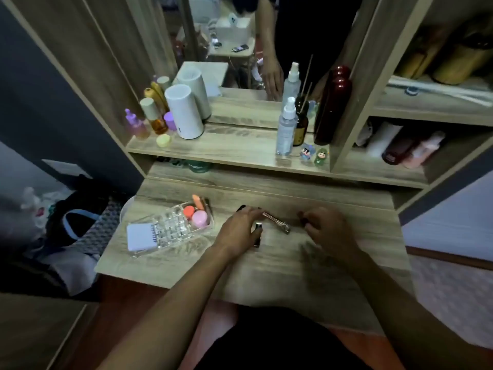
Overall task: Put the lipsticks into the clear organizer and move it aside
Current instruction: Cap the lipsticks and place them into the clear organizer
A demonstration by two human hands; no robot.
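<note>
Both hands gather lipsticks at the desk's (266, 268) centre: the left hand (241, 228) curls loosely over a dark lipstick (258, 231), the right hand (324, 229) pinches another (blurred), ready for the clear organizer (170, 228) lying just left.

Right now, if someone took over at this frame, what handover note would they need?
Left hand: on the desk, over a dark lipstick; grip unclear.
Right hand: fingers around a dark lipstick end; grip unclear.
A rose-gold lipstick lies between the hands.
Organizer: at left on the desk, holding a pink jar, an orange jar and a white card; its grid slots look empty.
Done: nothing visible.
Left: load lipsticks, move organizer aside.
</note>
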